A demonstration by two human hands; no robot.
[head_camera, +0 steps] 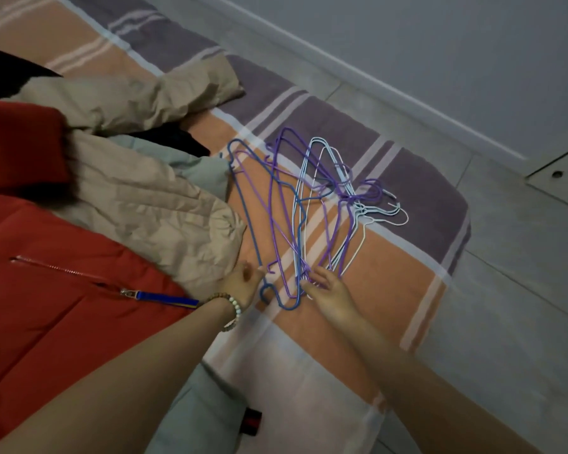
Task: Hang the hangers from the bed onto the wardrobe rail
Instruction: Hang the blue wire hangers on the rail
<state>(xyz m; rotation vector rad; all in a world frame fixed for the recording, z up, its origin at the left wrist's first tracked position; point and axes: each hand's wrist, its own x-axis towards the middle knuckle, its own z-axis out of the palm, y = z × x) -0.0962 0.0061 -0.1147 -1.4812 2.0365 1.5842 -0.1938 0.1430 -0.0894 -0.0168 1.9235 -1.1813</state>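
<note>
Hangers [297, 221] tangled on bed [394, 273]; left hand [243, 285] loose beside; right hand [328, 291] on corners, grip unclear; align hooks before lifting.

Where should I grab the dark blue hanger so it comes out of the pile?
Put your grip on the dark blue hanger at its near end, by the hook that curls beside the left hand. Come from the near left side. That end sticks out at the pile's edge, while farther up the purple hangers cross it, so it would probably snag there.
</note>
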